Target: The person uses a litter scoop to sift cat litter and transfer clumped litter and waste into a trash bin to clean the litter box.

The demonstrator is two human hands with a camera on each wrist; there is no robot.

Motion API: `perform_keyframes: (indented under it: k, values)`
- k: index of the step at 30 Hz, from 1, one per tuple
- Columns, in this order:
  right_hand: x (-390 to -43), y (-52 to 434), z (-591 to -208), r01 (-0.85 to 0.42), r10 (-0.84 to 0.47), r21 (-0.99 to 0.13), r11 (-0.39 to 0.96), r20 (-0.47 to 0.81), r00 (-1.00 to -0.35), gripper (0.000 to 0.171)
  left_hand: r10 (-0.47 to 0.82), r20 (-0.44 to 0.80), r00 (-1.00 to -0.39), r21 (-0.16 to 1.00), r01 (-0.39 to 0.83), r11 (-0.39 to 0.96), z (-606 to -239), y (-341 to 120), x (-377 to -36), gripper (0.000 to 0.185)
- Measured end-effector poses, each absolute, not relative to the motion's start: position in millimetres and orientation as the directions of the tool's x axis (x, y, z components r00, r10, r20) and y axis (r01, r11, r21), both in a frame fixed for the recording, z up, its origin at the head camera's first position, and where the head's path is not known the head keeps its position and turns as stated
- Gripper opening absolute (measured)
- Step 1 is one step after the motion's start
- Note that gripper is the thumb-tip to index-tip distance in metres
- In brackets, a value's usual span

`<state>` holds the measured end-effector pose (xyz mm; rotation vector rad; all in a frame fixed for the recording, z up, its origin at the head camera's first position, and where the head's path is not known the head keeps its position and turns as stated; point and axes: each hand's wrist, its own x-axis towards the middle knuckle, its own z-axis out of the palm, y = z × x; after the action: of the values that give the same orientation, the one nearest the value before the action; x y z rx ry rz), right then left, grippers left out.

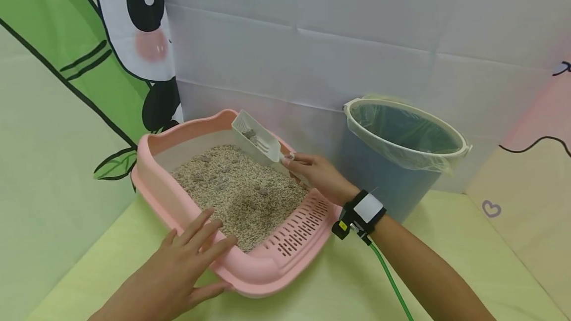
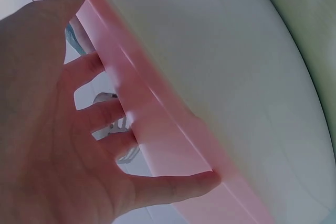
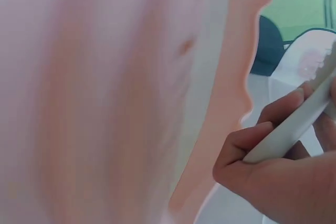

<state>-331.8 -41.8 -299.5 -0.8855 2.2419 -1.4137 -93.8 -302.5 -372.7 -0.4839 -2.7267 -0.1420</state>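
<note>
A pink litter box (image 1: 243,265) holds grainy tan litter (image 1: 250,197) with grey clumps. My right hand (image 1: 323,178) grips the handle of a pale litter scoop (image 1: 260,150), raised over the box's far right side. Several grey clumps (image 1: 249,134) lie in the scoop's slotted pan. In the right wrist view, fingers curl round the scoop handle (image 3: 291,132). My left hand (image 1: 178,256) rests on the box's near left rim, fingers spread and fairly straight. The left wrist view shows its thumb against the outer side of the pink rim (image 2: 152,114).
Right of the box stands a blue-grey bin (image 1: 379,172) with a pale rim and a clear liner bag (image 1: 401,125). A slotted pink step (image 1: 296,229) spans the box's front end. Behind is a pale wall covering (image 1: 267,53). A green cable (image 1: 390,276) trails from the right wrist.
</note>
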Motion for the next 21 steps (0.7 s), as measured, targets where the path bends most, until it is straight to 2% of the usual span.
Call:
perform_keyframes:
  k: [5,10,13,16,21]
  values:
    - [-331,-54,-290,-0.285,-0.648,-0.923,0.259,0.053,-0.760,0.034,0.296,0.354,-0.887,0.052,0.335,0.941,-372,-301,-93,0.070]
    - [-333,-50,-285,-0.378,-0.614,-0.863,0.335,0.105,-0.783,0.031,0.309,0.360,-0.880,0.026,0.341,0.940,-371,-301,-95,0.071]
    - [-333,-44,-281,-0.469,-0.624,-0.781,0.411,0.135,-0.770,0.029,0.306,0.358,-0.882,0.029,0.338,0.941,-370,-301,-94,0.071]
    - [-332,-38,-274,-0.555,-0.622,-0.648,0.522,0.156,-0.767,0.032,0.305,0.360,-0.881,0.030,0.338,0.941,-370,-302,-94,0.071]
    - [-329,-31,-261,-0.592,-0.583,-0.411,0.693,0.164,-0.796,0.039,0.298,0.359,-0.885,0.036,0.332,0.943,-372,-301,-93,0.070]
